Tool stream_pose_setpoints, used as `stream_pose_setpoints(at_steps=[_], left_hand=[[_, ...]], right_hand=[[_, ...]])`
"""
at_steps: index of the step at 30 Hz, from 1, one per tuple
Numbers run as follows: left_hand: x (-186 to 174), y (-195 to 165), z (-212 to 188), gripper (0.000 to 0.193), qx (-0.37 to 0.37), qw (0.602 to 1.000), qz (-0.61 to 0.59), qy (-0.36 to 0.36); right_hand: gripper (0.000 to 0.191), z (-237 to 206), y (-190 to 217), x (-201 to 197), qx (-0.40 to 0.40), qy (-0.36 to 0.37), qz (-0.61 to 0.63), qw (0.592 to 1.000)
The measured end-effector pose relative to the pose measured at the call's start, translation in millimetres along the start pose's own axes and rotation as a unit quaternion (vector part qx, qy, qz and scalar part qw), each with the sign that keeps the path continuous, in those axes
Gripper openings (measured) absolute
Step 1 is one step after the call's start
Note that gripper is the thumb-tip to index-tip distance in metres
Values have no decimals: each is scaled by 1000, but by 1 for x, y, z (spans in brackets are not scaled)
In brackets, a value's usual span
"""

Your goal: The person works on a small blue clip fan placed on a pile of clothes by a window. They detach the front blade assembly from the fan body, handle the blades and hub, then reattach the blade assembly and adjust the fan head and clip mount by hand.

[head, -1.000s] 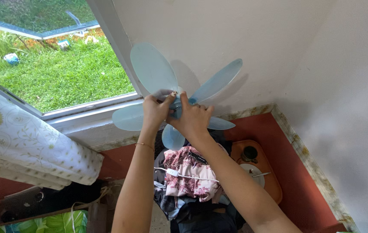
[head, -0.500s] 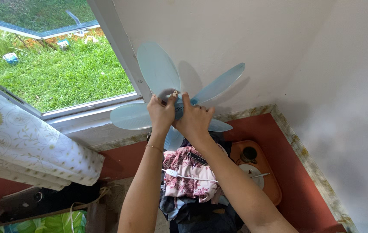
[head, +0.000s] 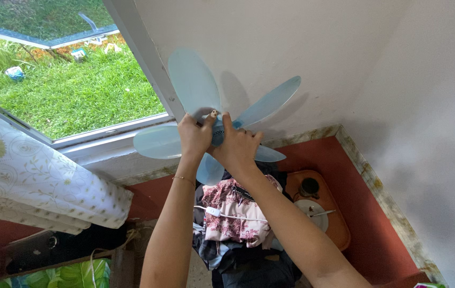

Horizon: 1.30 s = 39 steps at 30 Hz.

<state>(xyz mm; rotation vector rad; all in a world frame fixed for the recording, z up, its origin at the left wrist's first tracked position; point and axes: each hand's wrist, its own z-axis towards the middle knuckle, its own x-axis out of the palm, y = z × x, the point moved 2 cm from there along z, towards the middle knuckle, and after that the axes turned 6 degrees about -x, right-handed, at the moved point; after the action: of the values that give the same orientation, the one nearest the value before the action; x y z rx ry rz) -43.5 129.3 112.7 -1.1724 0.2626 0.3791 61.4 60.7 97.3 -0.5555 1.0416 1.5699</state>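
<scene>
A pale blue translucent fan blade set (head: 193,82) with several blades is held up in front of the white wall. My left hand (head: 195,136) grips its hub from the left, thumb raised against the top blade. From the right, my right hand (head: 238,146) wraps the same hub, covering it. A thin bracelet is on my left wrist. The hub itself is mostly hidden by my fingers.
An open window (head: 67,90) looks onto grass at the left, with a floral white curtain (head: 35,181) below it. On the red floor lie a pile of clothes (head: 233,218) with a white cable, and an orange tray (head: 339,224) holding a plate and cup.
Both hands and the fan blades have shifted slightly upward and the blades have turned a little. My left thumb now sticks up against the top blade.
</scene>
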Motion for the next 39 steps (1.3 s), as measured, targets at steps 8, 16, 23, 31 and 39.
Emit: stream_pose_setpoints(at_steps=[8, 16, 23, 31, 39], left_hand=[[6, -7, -10, 15, 9, 998, -41, -47], [9, 10, -5, 15, -56, 995, -81, -28], [1, 13, 10, 19, -101, 985, -118, 71], [-13, -12, 6, 25, 44, 998, 41, 5], [-13, -13, 5, 25, 39, 998, 37, 16]], right_hand=[[90, 0, -4, 1, 7, 22, 9, 1000], [91, -1, -1, 0, -3, -14, 15, 1000], [98, -3, 0, -2, -10, -30, 20, 999], [94, -2, -5, 1, 30, 26, 71, 997], [90, -15, -9, -19, 11, 84, 68, 994]])
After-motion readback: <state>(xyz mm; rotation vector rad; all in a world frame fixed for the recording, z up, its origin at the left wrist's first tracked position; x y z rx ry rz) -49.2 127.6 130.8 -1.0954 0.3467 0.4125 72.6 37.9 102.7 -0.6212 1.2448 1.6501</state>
